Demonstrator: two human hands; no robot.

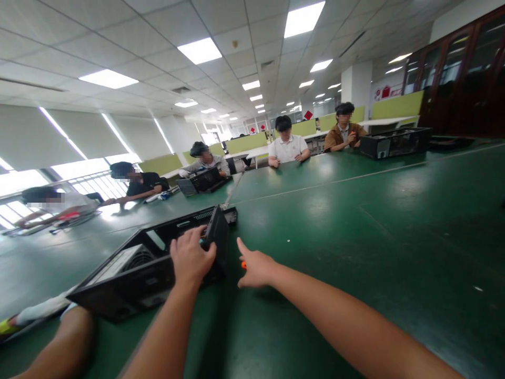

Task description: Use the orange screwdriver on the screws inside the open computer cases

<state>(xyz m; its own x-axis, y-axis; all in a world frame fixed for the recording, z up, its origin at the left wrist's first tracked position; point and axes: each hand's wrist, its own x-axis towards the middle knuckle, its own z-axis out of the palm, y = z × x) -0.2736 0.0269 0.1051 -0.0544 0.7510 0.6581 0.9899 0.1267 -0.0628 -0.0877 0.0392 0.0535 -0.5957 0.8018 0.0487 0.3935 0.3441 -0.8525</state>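
Note:
A black open computer case lies on its side on the green table. My left hand rests on the case's near right end, fingers curled over its top edge. Just right of the case, my right hand lies on the table, closed with the thumb sticking up. A small orange thing shows at its fingers; I cannot make out what it is.
Another person's arm lies at the bottom left beside the case. Several people sit along the table's far side. Two of them have computer cases in front of them: one at the middle, one at the far right.

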